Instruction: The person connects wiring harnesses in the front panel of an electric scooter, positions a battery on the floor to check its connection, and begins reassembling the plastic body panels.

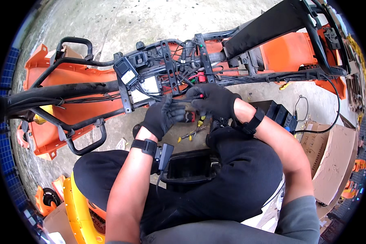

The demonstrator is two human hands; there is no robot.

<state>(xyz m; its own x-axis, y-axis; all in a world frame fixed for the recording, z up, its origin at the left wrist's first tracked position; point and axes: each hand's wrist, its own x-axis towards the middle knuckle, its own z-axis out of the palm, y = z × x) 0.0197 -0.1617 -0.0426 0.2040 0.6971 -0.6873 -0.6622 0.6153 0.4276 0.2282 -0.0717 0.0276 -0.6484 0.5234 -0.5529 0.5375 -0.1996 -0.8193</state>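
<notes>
Frame centre: both gloved hands, left hand (162,117) and right hand (214,99), closed on wiring harness (179,97); black frame (69,91) stripped, wiring seemingly unfinished, screwdrivers (191,133) on floor.

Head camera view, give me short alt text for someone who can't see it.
Two black-gloved hands, left hand and right hand, work together on a black wire bundle at a scooter's bare black frame with orange panels. Screwdrivers lie on the concrete floor below; a cardboard box sits to the right.
</notes>
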